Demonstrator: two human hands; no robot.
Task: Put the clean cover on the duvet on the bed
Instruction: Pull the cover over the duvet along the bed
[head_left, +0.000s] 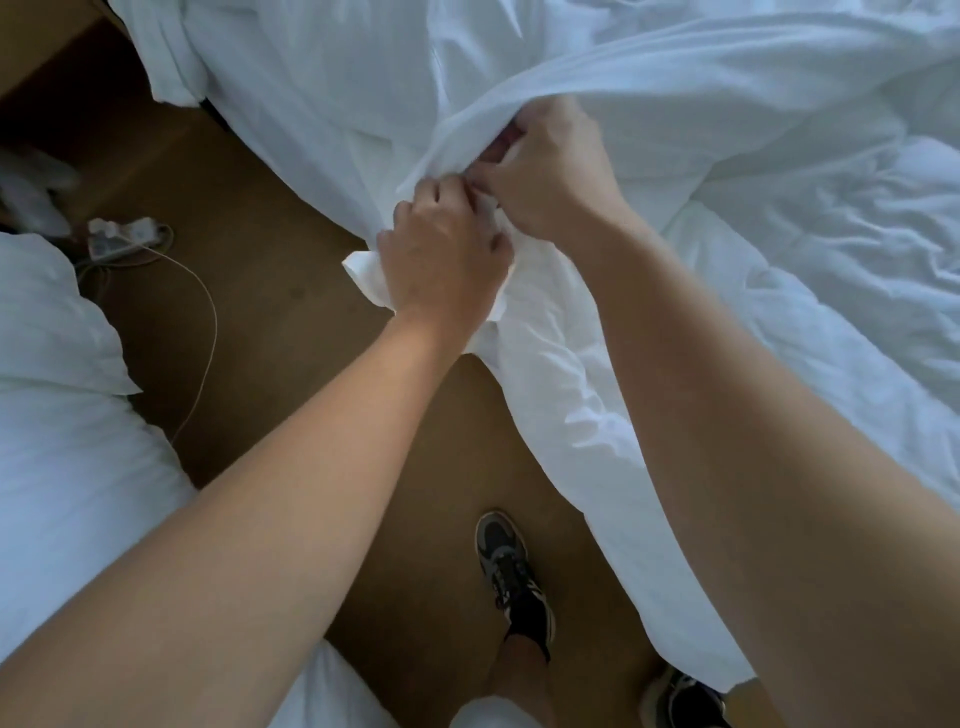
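A white duvet (810, 270) lies rumpled across the bed on the right, one corner hanging over the edge toward the floor. A thin white cover (649, 78) is lifted over it in a taut fold. My left hand (441, 254) grips a bunched corner of white fabric at the bed's edge. My right hand (550, 166) sits just above and right of it, fingers curled, pinching the cover's edge. The two hands nearly touch. Which layer each finger holds is hidden in the folds.
Brown floor (270, 218) runs between this bed and more white bedding (62, 415) at the left. A white power strip (124, 236) with a thin cable lies on the floor at the left. My dark sneaker (514, 571) stands near the hanging duvet.
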